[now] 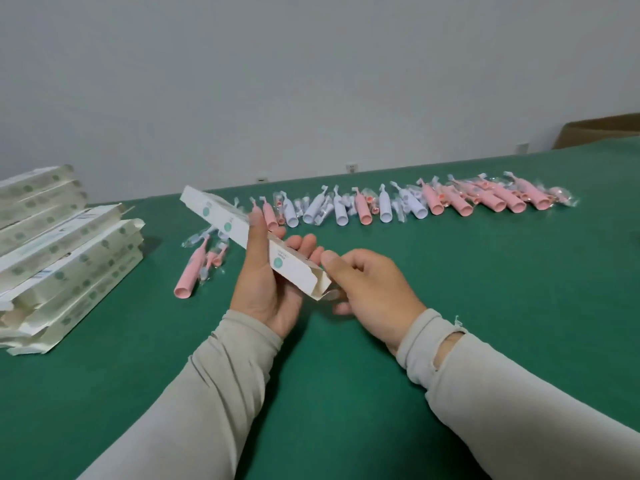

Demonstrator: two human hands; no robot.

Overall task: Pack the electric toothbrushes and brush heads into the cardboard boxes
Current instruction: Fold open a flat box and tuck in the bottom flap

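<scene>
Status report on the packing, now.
Left hand grips white box, right hand pinches its open end flap. Pink toothbrush lies on the table. Nothing in the way.

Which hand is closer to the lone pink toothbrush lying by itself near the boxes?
Left. The left hand holds the white box just right of that pink toothbrush. The right hand is farther right, at the box's open end.

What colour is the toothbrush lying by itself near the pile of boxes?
Pink. The lone toothbrush shows best in the head view, on the green table.
</scene>
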